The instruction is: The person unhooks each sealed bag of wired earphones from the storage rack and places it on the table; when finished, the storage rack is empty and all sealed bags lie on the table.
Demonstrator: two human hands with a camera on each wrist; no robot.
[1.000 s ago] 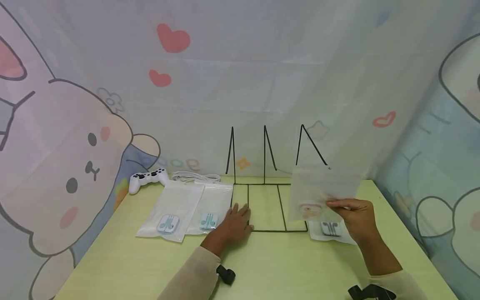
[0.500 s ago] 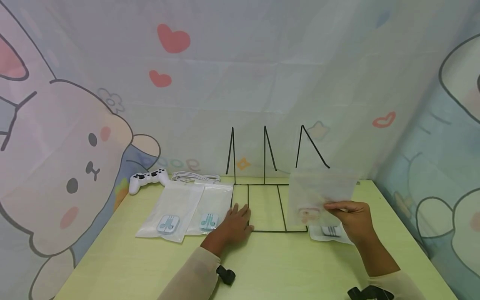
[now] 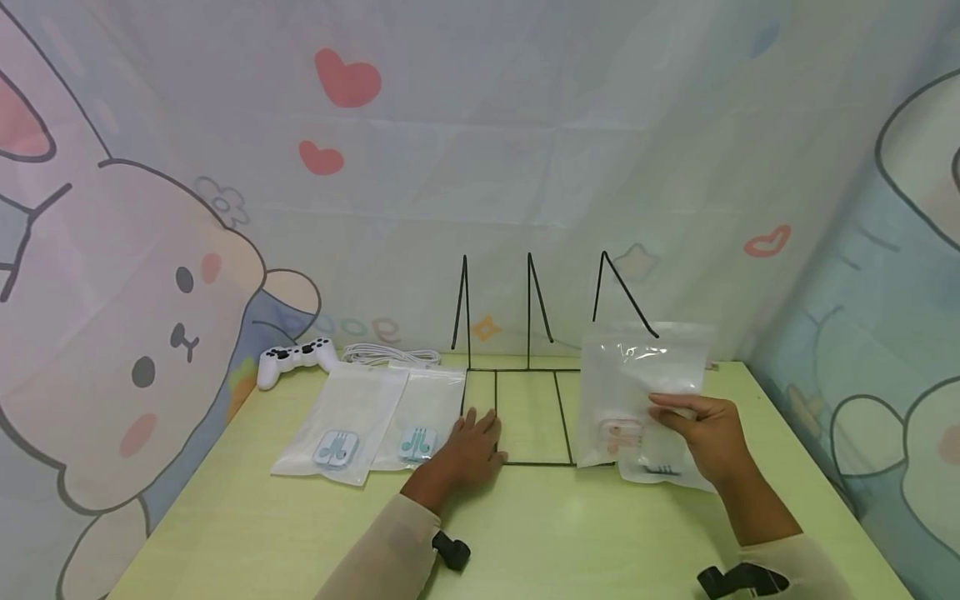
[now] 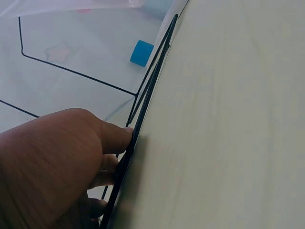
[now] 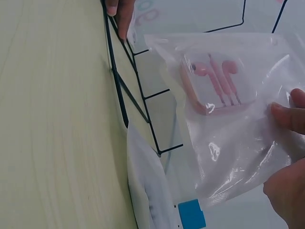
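Note:
My right hand (image 3: 708,437) pinches the right side of a clear zip bag (image 3: 626,387) between thumb and fingers. Inside are pink earphones (image 5: 217,78) in a square case. The bag hangs upright at the right hook (image 3: 630,293) of a black wire rack (image 3: 564,417). The hook's tip shows in front of the bag's top; whether it passes through is unclear. My left hand (image 3: 471,450) rests on the rack's front left corner, fingers straight, thumb touching the front bar (image 4: 125,164). Behind the held bag, another bag (image 3: 637,475) with dark earphones is mostly hidden.
Two zip bags with blue-toned earphones (image 3: 337,448) lie left of the rack. Behind them are a coiled white cable (image 3: 390,353) and a white game controller (image 3: 297,358). A printed cloth backdrop (image 3: 480,167) stands behind the table (image 3: 540,533).
The bag in my right hand has tilted, so its face now shines and its lower edge sits lower. Its top overlaps the hook's tip. My left hand has stayed put.

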